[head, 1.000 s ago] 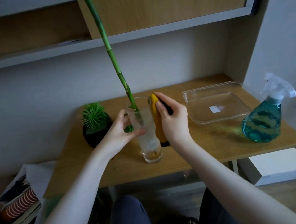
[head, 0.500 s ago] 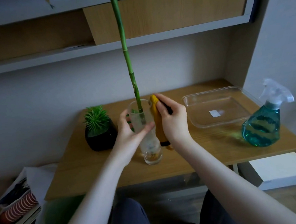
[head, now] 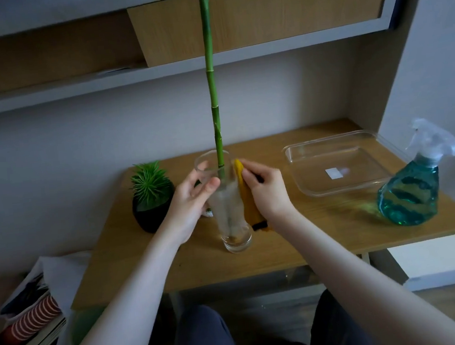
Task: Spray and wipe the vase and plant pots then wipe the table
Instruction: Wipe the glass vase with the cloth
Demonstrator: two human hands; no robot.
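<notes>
Wooden surface, frame centre | my left hand steadies the vase, right hand clamps the yellow cloth against it | step: wiping vase | next, I judge: the plant pot, centre left.

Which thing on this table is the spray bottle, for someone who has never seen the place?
Start at the wooden table under the wall shelves and go to its right end, next to the clear plastic tray. The spray bottle stands there near the front edge. It alone holds blue-green liquid, in a round body with a clear trigger head, unlike the tall glass vase and the small black plant pot.
</notes>
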